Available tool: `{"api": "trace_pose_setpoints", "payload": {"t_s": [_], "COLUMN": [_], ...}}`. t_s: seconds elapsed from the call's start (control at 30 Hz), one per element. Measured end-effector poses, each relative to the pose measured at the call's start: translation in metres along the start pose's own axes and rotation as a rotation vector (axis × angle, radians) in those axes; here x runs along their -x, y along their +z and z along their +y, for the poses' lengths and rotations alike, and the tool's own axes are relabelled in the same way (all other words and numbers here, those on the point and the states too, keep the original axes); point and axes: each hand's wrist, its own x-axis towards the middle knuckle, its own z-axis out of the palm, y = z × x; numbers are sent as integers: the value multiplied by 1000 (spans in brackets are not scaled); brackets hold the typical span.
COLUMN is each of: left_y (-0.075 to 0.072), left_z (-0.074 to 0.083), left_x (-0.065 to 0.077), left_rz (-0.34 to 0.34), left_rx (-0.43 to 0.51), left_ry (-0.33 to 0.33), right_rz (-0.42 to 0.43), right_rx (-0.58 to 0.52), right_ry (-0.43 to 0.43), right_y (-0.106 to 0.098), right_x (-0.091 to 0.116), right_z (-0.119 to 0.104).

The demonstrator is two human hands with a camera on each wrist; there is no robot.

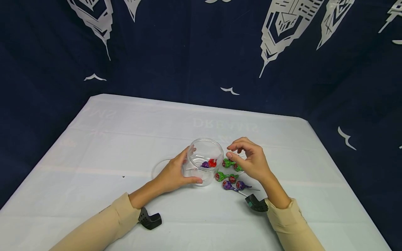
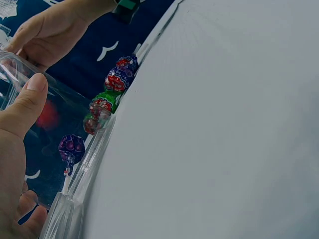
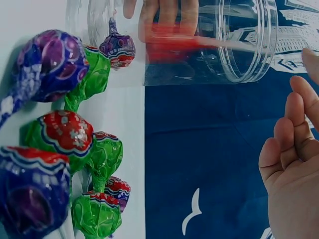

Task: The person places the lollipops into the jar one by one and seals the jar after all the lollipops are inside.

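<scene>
My left hand [image 1: 174,174] holds a clear plastic jar [image 1: 205,177] upright around its side, thumb at the front. Inside, a purple-wrapped lollipop [image 2: 72,147] stands low near the bottom. A red lollipop [image 3: 172,42], blurred in both wrist views, is higher inside with its stick pointing toward the mouth. Just right of the jar's rim, my right hand [image 1: 249,157] hangs with fingers loosely bent and nothing between them. Below it several green-wrapped lollipops [image 1: 220,176] and purple-wrapped lollipops [image 1: 242,185] lie on the table beside the jar.
A clear ring-shaped lid [image 1: 153,169] lies left of the jar, partly behind my left hand. White cloth covers the table [image 1: 94,174]. A dark blue curtain [image 1: 188,52] with white prints hangs behind its far edge. A small dark speck [image 1: 123,176] lies at left.
</scene>
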Motion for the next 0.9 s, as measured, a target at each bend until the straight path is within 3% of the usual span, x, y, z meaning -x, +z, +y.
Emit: {"api": "trace_pose_setpoints", "payload": {"t_s": [0.9], "left_y": [0], "left_z": [0], "left_x": [0], "left_rz": [6], "left_rx": [-16], "left_ry": [1], "right_rz": [31], "right_rx": [12], "right_ry": [43], "right_y": [-13], "right_x": [16], "right_z": [11]}}
